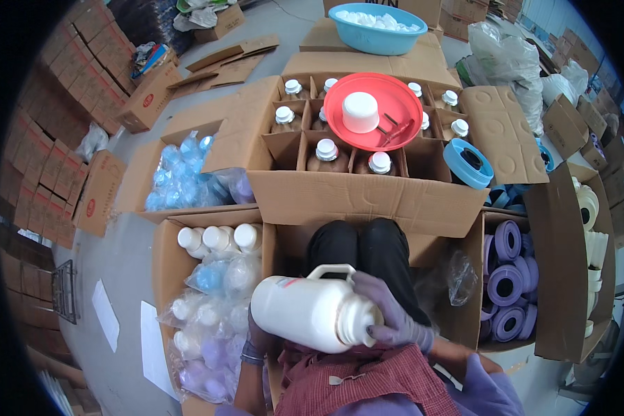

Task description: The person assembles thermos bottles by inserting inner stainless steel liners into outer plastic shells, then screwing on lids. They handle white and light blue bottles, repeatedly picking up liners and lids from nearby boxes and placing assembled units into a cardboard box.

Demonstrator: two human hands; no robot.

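Observation:
Lying tilted on its side above my lap is a white thermos jug (301, 312) with a looped handle, its neck toward the right. My left hand (259, 340), gloved in purple, holds it from beneath near the base; most of those fingers are hidden behind the body. At the neck, my gloved right hand (388, 312) grips the jug, fingertips against the white mouth. Ahead of my knees, a partitioned carton (367, 201) holds several bottles with white caps. A red round tray (395, 90) rests on top of them, carrying a white cup-shaped cap (360, 112) and a small dark tool.
On the left, an open box (170, 256) holds white bottles and bagged parts; blue bagged parts (180, 173) lie beyond it. Purple rings (506, 284) fill a box on the right. A blue ring (468, 164) sits on the carton's corner. Behind stands a blue basin (378, 41).

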